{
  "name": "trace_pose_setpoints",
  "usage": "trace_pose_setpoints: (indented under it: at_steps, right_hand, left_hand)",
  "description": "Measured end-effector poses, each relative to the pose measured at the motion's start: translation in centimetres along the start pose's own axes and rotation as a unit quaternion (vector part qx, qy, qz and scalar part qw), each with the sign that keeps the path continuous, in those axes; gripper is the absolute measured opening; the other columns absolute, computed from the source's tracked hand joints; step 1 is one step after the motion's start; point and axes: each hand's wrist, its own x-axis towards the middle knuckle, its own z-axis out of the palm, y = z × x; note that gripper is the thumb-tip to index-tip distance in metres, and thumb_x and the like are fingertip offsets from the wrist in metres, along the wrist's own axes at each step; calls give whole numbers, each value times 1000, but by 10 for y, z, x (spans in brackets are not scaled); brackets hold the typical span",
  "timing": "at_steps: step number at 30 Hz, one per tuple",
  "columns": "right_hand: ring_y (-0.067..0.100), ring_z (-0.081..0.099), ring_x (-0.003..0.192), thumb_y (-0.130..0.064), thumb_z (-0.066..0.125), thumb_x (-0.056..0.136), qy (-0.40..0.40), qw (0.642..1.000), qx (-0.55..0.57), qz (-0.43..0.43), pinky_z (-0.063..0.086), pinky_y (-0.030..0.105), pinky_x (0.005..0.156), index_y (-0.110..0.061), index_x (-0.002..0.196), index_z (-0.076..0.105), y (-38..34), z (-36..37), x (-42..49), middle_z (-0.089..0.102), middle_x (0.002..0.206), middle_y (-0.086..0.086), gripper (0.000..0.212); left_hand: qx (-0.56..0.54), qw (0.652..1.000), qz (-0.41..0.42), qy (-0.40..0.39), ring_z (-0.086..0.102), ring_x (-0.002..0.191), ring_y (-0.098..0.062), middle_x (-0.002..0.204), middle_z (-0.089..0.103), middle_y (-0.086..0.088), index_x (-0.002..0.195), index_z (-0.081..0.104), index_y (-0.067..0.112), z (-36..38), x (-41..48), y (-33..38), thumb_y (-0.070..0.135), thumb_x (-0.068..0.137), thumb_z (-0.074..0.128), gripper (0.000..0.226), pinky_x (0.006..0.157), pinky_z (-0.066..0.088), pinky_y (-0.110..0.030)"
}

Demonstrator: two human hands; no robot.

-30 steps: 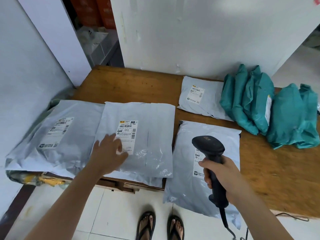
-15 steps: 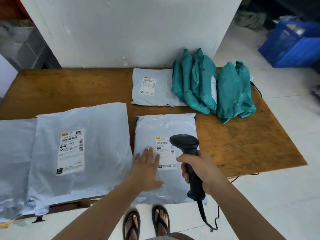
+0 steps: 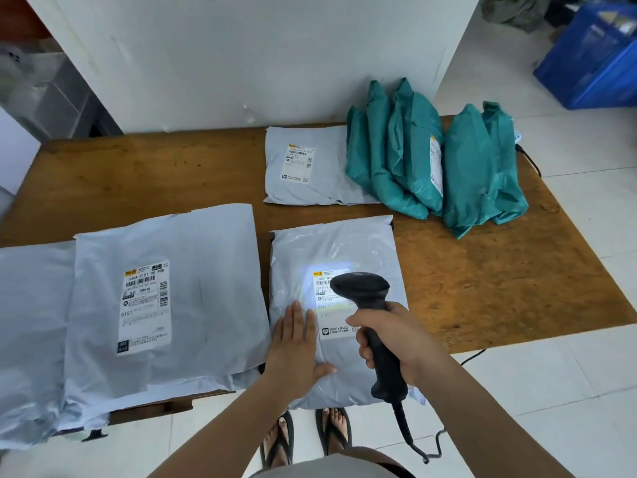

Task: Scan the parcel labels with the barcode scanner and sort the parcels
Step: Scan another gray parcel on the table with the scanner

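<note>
A grey parcel (image 3: 348, 250) lies at the front middle of the wooden table (image 3: 499, 291), overhanging its near edge. My left hand (image 3: 298, 343) presses flat on it, just left of its white label (image 3: 329, 305). My right hand (image 3: 396, 339) grips the black barcode scanner (image 3: 365, 291) by its handle, with the head over the label. A pale patch of light falls on the label. A larger grey parcel (image 3: 193, 270) with a label lies to the left, overlapping another grey parcel (image 3: 31, 322). A small grey parcel (image 3: 331, 181) lies at the back.
Several teal parcels (image 3: 420, 157) lean together at the back right of the table. A white wall stands behind the table. A blue crate (image 3: 593, 56) sits on the tiled floor at far right. The scanner's cable (image 3: 413, 439) hangs down to the floor near my feet.
My left hand left the big left parcel and now presses on the front middle one. The scanner head came down over that label and now lights it. The view swung right.
</note>
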Motion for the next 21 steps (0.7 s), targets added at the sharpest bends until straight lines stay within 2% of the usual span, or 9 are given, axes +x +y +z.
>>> trace_pose_setpoints:
  at_steps: [6, 8, 10, 13, 15, 17, 19, 21]
  right_hand:
    - [19, 42, 40, -6, 63, 83, -2, 1000, -11, 3, 37, 24, 44, -6, 76, 52, -1, 2, 3, 48, 51, 8, 13]
    - [19, 42, 40, -6, 62, 83, -1, 1000, -10, 3, 37, 24, 43, -6, 76, 52, -1, 3, 3, 48, 51, 8, 12]
    - [19, 42, 40, -6, 62, 83, -1, 1000, -9, 6, 37, 24, 43, -6, 77, 52, -1, 4, 2, 48, 51, 8, 12]
    - [19, 42, 41, -7, 62, 83, 3, 1000, -13, 6, 38, 24, 44, -5, 78, 53, -1, 5, -1, 49, 52, 8, 10]
    - [19, 43, 41, -7, 62, 83, 9, 1000, -15, -1, 38, 24, 44, -5, 78, 54, 0, 5, -3, 50, 52, 8, 10]
    - [19, 42, 41, -6, 63, 83, 18, 1000, -15, -15, 38, 24, 43, -5, 78, 54, 0, 4, -7, 50, 52, 9, 10]
    - [19, 42, 40, -4, 63, 83, 29, 999, -5, -23, 37, 24, 42, -4, 79, 54, -1, 1, -11, 49, 52, 9, 9]
    - [19, 42, 39, -4, 63, 83, 35, 999, 19, -21, 36, 24, 42, -4, 83, 54, -2, -2, -15, 50, 53, 10, 9]
  left_hand:
    - [-17, 1000, 1, 0, -14, 145, -37, 155, -20, -24, 149, -14, 6, -2, -2, 0, 72, 84, 37, 106, 118, -4, -44]
    - [-60, 998, -4, -13, -14, 146, -34, 156, -19, -20, 150, -8, 10, -7, -1, -1, 68, 86, 39, 99, 118, -3, -43]
    - [-157, 987, -30, 2, -12, 147, -29, 159, -14, -14, 151, 7, 14, -16, 2, -3, 59, 90, 41, 82, 120, 0, -40]
    - [-295, 942, -139, 81, 8, 146, -32, 156, 6, -16, 144, 25, 14, -30, 6, -1, 40, 92, 50, 63, 118, 14, -36]
    - [-370, 896, -229, 85, 27, 138, -37, 147, 23, -21, 140, 27, 6, -39, 14, -1, 30, 86, 60, 67, 113, 25, -37]
    - [-405, 865, -288, 69, 40, 129, -35, 137, 37, -21, 130, 31, 0, -45, 22, -4, 29, 81, 68, 69, 105, 34, -36]
    - [-457, 836, -296, 62, 56, 104, -28, 112, 56, -15, 105, 42, 3, -49, 29, -10, 27, 76, 75, 51, 83, 45, -29]
    - [-571, 777, -251, 82, 56, 75, -19, 82, 62, -7, 82, 54, 6, -56, 31, -13, 16, 75, 76, 25, 57, 44, -18]
